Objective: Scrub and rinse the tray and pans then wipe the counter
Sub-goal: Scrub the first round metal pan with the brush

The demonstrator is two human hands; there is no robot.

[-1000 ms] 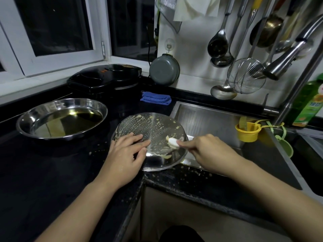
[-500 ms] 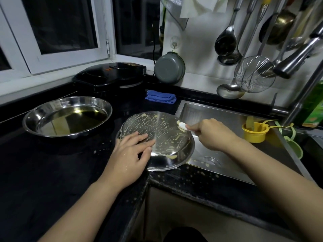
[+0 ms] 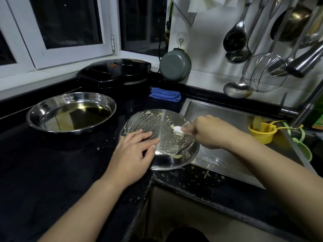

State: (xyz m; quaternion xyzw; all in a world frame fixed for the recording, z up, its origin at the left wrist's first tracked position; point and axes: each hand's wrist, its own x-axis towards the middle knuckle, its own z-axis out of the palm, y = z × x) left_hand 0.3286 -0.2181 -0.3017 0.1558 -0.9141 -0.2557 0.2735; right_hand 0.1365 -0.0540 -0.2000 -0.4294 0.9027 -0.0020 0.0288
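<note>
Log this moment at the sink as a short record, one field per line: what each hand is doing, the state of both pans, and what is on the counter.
left hand: flat, fingers straight, pressing on the upturned pan
right hand: grips a white-headed scrubbing tool, its head on the pan
upturned pan: bottom up, speckled with yellowish residue, overhanging the sink edge
second pan: upright on the counter, yellowish liquid inside
counter: black, splattered near the sink
blue cloth: folded, behind the upturned pan

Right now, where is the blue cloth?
The blue cloth lies folded on the black counter, behind the upturned pan and just left of the sink's back corner.
</note>
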